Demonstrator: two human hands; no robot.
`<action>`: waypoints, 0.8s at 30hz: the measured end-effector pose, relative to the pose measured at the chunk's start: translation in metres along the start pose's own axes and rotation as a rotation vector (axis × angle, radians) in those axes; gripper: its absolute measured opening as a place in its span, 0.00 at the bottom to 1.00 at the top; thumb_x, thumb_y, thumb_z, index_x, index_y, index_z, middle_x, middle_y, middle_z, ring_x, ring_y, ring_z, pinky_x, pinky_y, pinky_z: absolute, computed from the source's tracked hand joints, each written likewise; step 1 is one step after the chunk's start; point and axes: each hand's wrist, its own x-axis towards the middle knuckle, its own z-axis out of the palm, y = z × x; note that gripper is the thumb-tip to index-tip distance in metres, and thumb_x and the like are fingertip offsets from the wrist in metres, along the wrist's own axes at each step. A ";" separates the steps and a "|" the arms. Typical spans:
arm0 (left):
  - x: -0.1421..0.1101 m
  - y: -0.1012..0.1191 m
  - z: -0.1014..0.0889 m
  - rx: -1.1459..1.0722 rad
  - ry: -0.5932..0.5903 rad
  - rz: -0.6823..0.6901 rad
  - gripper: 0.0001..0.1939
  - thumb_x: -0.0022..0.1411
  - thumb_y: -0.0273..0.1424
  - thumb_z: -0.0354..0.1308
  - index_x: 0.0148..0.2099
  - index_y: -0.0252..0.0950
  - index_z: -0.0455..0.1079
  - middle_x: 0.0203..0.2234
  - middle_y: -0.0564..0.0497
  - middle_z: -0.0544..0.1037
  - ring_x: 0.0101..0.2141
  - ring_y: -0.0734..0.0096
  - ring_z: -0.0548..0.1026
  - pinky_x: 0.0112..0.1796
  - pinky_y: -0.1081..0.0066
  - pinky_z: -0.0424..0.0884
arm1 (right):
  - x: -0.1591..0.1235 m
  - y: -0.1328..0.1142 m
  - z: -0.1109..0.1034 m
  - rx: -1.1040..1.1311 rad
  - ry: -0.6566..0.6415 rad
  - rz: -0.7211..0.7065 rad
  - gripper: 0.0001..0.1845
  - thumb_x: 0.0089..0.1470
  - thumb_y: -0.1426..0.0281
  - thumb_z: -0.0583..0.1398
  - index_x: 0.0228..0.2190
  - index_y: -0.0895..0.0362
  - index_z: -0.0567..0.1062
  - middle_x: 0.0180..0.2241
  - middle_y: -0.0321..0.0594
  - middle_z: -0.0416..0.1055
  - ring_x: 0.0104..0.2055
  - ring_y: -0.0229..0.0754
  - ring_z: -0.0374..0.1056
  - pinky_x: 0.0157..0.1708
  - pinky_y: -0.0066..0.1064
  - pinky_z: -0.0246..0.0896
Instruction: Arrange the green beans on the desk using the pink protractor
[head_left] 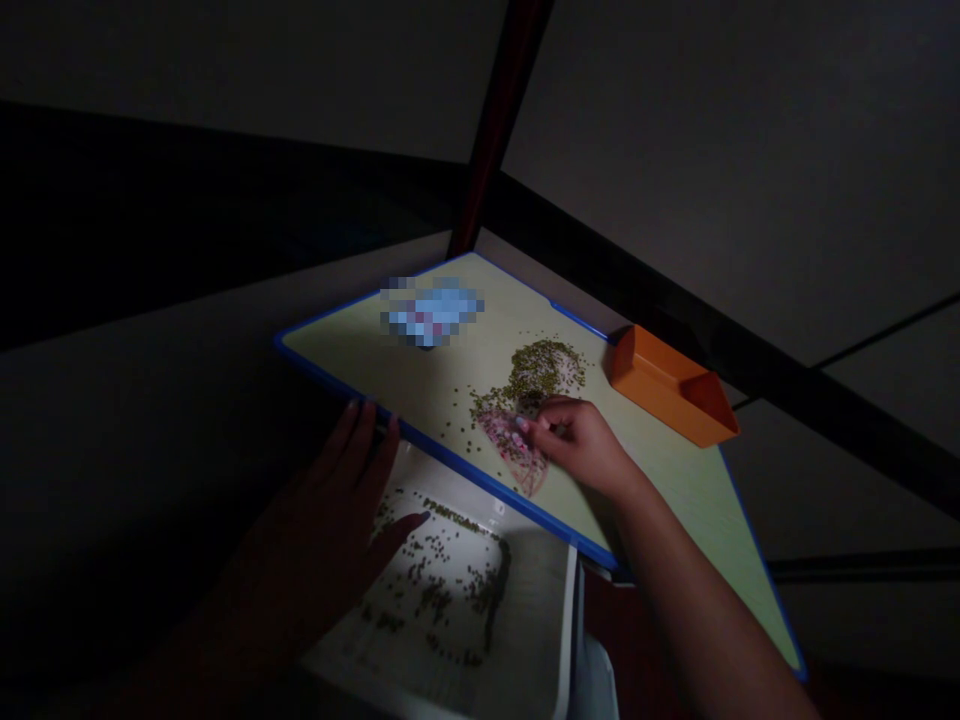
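Small green grains that look like mung beans (536, 368) lie heaped and scattered on a pale yellow tabletop (675, 500) with a blue rim. My right hand (574, 440) is at the near side of the heap, over a pink printed picture (529, 470) on the surface. Its fingers are curled and pinched together; whatever is between them is too small to make out. My left hand (349, 490) is in shadow at the table's near edge, fingers stretched out and thumb apart. Under it sits a white plastic bin (547, 600) with more green grains across its bottom.
An orange rectangular box (660, 400) stands at the table's far right edge. Toward the back left lies a bluish, pixelated object (435, 312). Walls meet in a corner behind the table, and the room is dim.
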 end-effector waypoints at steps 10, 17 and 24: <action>-0.001 -0.001 -0.001 -0.017 -0.006 -0.038 0.47 0.58 0.57 0.41 0.68 0.30 0.40 0.67 0.35 0.48 0.67 0.50 0.43 0.58 0.52 0.61 | 0.003 -0.005 0.000 -0.003 0.001 -0.003 0.19 0.56 0.67 0.56 0.15 0.56 0.64 0.19 0.35 0.60 0.25 0.35 0.57 0.28 0.30 0.50; -0.002 -0.001 -0.001 -0.018 0.004 -0.029 0.47 0.58 0.57 0.42 0.68 0.28 0.43 0.67 0.33 0.49 0.67 0.50 0.43 0.58 0.52 0.60 | 0.007 -0.006 0.001 -0.018 -0.005 -0.006 0.19 0.57 0.66 0.56 0.15 0.56 0.64 0.19 0.35 0.61 0.26 0.35 0.57 0.29 0.31 0.50; -0.002 0.000 0.000 -0.021 0.015 -0.012 0.48 0.57 0.56 0.44 0.68 0.28 0.41 0.67 0.33 0.49 0.67 0.49 0.42 0.59 0.52 0.59 | 0.006 -0.006 0.001 -0.028 0.017 0.007 0.20 0.56 0.67 0.56 0.15 0.56 0.64 0.18 0.34 0.60 0.25 0.35 0.57 0.29 0.31 0.50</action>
